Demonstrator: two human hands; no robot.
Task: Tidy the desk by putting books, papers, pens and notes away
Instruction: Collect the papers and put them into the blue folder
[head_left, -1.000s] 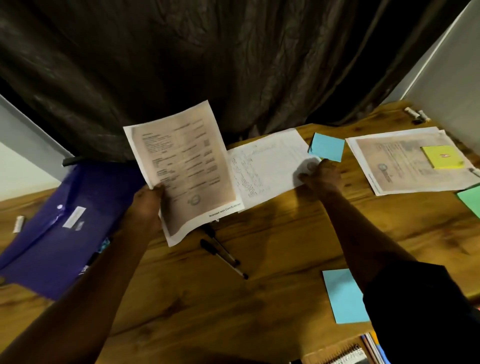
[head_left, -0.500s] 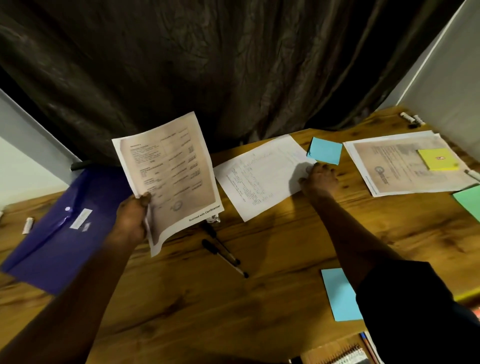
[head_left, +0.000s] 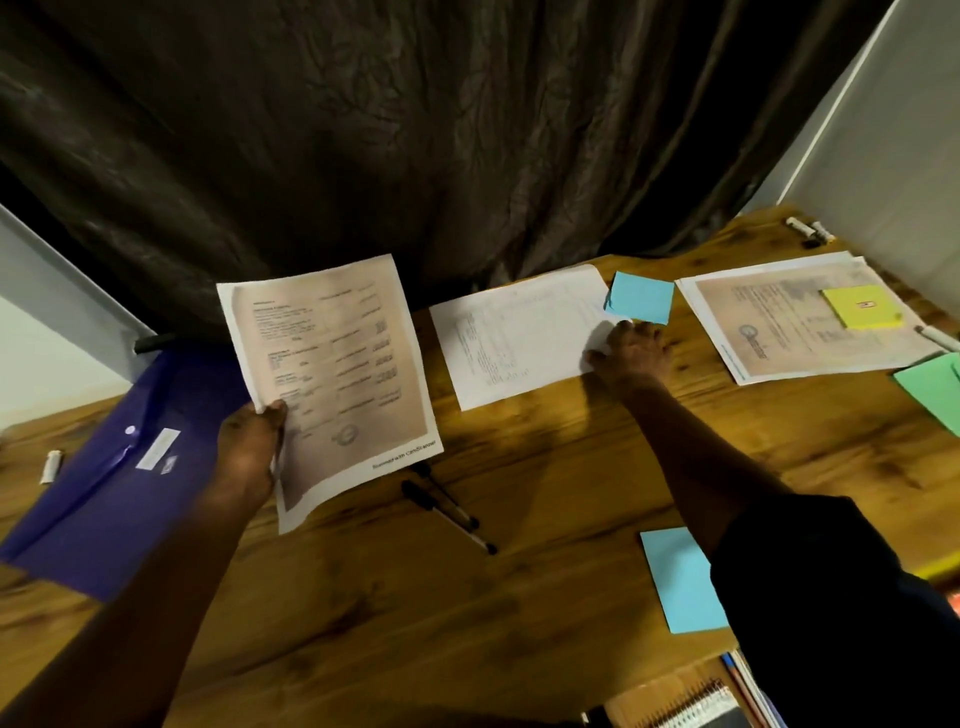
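Wooden desk (head_left: 519, 597) before dark curtain (head_left: 415, 130), left hand (head_left: 247, 447) gripping scanned sheet (head_left: 337, 364) — right hand (head_left: 631, 353) pressing flat on white paper (head_left: 519, 338)

A wooden desk (head_left: 519, 623) with warm, knotted grain stands against a dark, crinkled curtain (head_left: 415, 130) that fills the back. A white wall (head_left: 883, 130) rises at the right corner, and a pale, grey-edged panel (head_left: 47, 332) slants at the left. The light is dim, casting soft shadows on the wood

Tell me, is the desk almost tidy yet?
Not nearly. Nothing looks put away yet. The left hand holds one printed sheet, the right hand presses on the white sheet. Left to do: the pens, blue notes, yellow pad and the papers under it.
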